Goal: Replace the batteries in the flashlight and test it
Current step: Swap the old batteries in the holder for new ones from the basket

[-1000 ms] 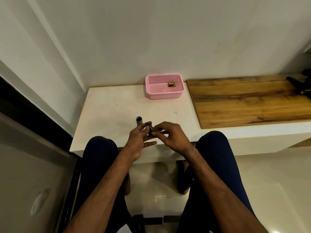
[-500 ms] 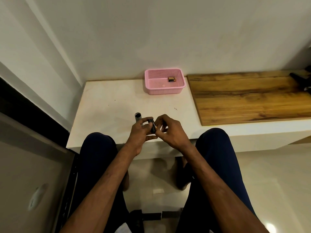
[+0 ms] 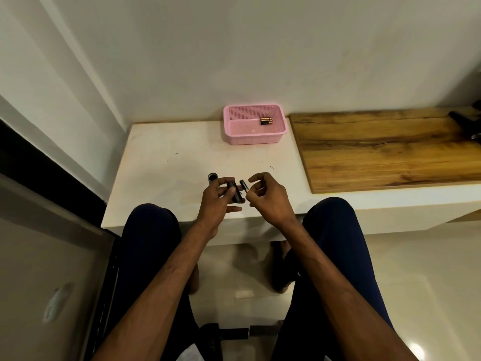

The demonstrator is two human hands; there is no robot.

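Flashlight tube (image 3: pixel 213 177): grey, open-ended, standing upright on the white counter (image 3: pixel 166 162), just left of the hands.

Left hand (image 3: pixel 217 201): fingers curled around a dark battery holder (image 3: pixel 235 194), gripped over the near edge of the counter.

Right hand (image 3: pixel 268 198): thumb and fingertips pinched on one battery (image 3: pixel 244 185), black with a copper end, held just beside the holder; whether the two touch cannot be told.

Pink basket (image 3: pixel 253 121): perforated plastic, at the back of the counter against the wall. Spare batteries (image 3: pixel 266 121) lie together in its far right part.

Wooden board (image 3: pixel 385 149): to the right of the basket, flat on the counter. A dark object at its far right edge is too cropped to identify.
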